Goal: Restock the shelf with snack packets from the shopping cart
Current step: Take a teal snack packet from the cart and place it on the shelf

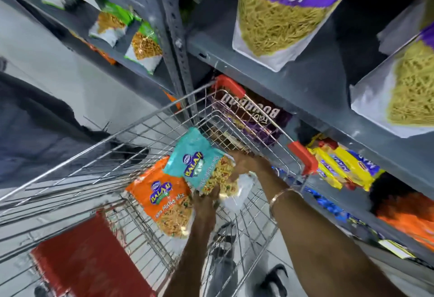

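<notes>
Both my arms reach down into the wire shopping cart [131, 132]. A teal snack packet [196, 163] lies tilted in the cart, overlapping an orange snack packet [164, 200] below it. My left hand [206, 200] grips the teal packet's lower edge. My right hand [246, 163], with a bangle on the wrist, holds the same packet's right side, where the mix shows through the clear part. Purple "Aloo Sev" packets [279, 15] stand on the grey shelf [312, 90] above the cart.
The cart's red-capped corners press against the shelf front. Yellow biscuit packs [345, 167] and orange packets [408, 217] fill the lower right shelf. Green-topped packets [143, 45] sit on the left bay. A red seat flap [87, 259] is at the cart's near end.
</notes>
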A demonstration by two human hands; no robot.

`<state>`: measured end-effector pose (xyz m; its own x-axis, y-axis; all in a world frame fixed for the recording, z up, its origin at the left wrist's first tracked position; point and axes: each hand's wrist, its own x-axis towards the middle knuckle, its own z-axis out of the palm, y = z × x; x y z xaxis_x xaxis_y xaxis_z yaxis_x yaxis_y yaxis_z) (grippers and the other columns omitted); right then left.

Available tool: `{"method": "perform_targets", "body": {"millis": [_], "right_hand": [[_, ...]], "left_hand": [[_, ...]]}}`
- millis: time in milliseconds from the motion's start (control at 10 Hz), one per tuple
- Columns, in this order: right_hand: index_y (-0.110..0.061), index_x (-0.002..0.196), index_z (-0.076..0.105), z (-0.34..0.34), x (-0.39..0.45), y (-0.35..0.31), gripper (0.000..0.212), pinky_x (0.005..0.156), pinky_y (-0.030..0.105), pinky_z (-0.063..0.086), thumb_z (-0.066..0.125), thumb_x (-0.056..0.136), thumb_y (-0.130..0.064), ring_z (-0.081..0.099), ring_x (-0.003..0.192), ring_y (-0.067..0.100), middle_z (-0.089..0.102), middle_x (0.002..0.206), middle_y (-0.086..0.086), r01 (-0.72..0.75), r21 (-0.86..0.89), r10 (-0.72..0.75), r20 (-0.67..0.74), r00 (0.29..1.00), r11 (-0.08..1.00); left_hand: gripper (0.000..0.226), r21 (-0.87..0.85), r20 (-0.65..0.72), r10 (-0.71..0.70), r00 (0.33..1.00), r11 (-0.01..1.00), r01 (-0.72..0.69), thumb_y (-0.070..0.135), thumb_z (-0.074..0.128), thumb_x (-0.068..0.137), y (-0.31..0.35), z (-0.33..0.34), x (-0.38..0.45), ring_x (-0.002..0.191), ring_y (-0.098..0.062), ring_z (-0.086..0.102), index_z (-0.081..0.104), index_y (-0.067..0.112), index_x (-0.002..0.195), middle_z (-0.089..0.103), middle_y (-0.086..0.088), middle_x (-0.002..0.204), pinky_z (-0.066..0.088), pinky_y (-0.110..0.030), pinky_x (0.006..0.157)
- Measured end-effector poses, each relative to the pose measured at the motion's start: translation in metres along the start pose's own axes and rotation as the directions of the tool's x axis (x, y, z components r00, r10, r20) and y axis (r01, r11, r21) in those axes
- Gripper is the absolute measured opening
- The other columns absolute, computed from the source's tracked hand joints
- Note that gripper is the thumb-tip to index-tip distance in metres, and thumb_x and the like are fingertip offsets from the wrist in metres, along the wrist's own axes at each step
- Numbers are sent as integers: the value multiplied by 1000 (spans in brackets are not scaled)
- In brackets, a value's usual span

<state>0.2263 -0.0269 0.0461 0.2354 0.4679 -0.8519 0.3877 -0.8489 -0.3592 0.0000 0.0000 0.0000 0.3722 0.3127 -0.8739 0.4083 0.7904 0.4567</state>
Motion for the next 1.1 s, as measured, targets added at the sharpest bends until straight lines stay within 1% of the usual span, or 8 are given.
{"method": "perform_targets", "body": {"millis": [100,200,300,500,600,800,1000,1100], "right_hand": [[-50,149,21,-9,-21,3,127,107,55,46,94,47,-31,46,137,38,34,161,3,7,85,-12,58,998,996],[-38,155,20,-27,-94,-21,116,114,41,40,91,64,-20,44,140,28,32,162,-1,85,206,-90,16,996,975],[-16,158,18,-38,-171,-30,104,101,3,27,81,77,0,21,151,15,22,161,-5,237,358,-207,-122,971,903],[-8,147,40,-51,-352,-35,98,118,32,37,93,64,-13,47,137,15,50,149,4,574,470,-307,-528,792,671],[-5,136,47,-54,-442,-25,79,104,39,49,86,68,1,60,114,12,64,128,11,726,437,-323,-688,650,532],[-8,137,46,-67,-596,17,79,100,35,51,86,70,-1,60,115,13,63,128,8,893,204,-200,-932,303,400],[-9,140,37,-105,-709,76,74,105,47,50,75,78,6,60,122,27,58,139,17,940,-6,-144,-988,46,342],[-10,143,35,-132,-746,105,79,108,50,48,76,77,7,59,124,25,57,142,17,926,-65,-61,-997,-46,372]], "left_hand": [[47,72,18,16,1000,997,-17,49,68,93,22,14,-60,104,-12,70,61,18,128,69,-2,122,60,-25,81],[61,-54,1,165,986,985,-164,29,77,89,43,23,-108,117,-14,68,51,22,144,64,-3,142,54,-39,91],[65,-14,-18,344,939,939,-344,12,83,80,75,30,-162,119,-18,68,57,24,139,68,-3,138,51,-44,103],[85,108,241,677,695,693,-712,-6,85,71,165,67,-309,112,-14,70,42,7,143,65,-14,138,58,-32,92],[95,111,404,732,549,556,-824,20,99,57,196,102,-390,121,-24,63,50,21,139,63,-18,142,53,-47,105],[87,-59,598,766,236,336,-940,-7,88,59,214,203,-503,109,-17,71,52,23,132,74,2,123,60,-36,88],[85,-255,743,669,2,286,-924,-21,80,61,226,330,-592,107,-15,70,47,3,135,72,-6,122,59,-30,88],[70,-300,780,624,-50,302,-905,-24,79,64,228,394,-619,97,-13,74,59,14,119,79,1,109,60,-29,83]]}}
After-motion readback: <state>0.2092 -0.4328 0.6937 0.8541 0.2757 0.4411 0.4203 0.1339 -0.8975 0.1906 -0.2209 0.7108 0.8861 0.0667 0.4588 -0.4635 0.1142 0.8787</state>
